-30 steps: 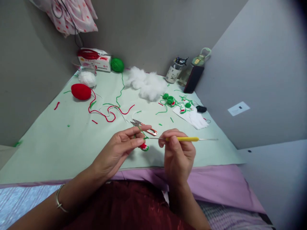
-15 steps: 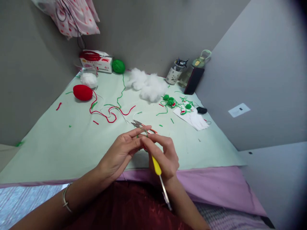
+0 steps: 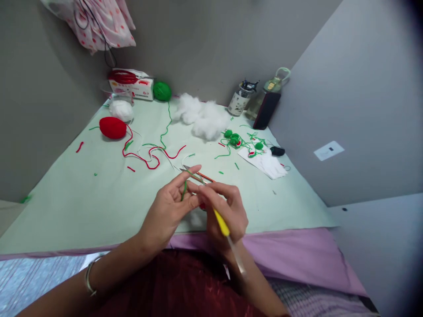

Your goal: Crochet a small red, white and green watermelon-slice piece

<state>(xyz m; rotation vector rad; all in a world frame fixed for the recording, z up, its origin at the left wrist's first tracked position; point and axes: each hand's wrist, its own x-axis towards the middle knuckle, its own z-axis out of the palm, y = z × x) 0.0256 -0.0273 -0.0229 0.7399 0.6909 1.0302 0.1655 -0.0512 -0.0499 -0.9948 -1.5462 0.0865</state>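
Observation:
My right hand (image 3: 228,211) is closed around the yellow grip of a crochet hook (image 3: 222,223), its metal end trailing back over my forearm. My left hand (image 3: 172,202) pinches a small red crochet piece (image 3: 202,205), mostly hidden by the fingers of both hands. Green yarn (image 3: 184,190) loops over my raised left index finger and runs toward the hook's tip, which I cannot make out clearly. Just beyond my fingertips, scissors (image 3: 202,176) with orange handles lie on the table, partly covered by my hands.
Red (image 3: 113,127), white (image 3: 121,110) and green yarn balls (image 3: 162,91) sit at the back left, strands trailing. White stuffing (image 3: 206,119) lies at the back. To the right are green crocheted bits (image 3: 235,140), white paper (image 3: 264,160), a pen cup (image 3: 240,100), a phone (image 3: 267,111) and a bottle (image 3: 274,83).
My left index finger has lifted and moved left, showing more of the green yarn. The crochet hook's handle has swung slightly right and down with my right hand.

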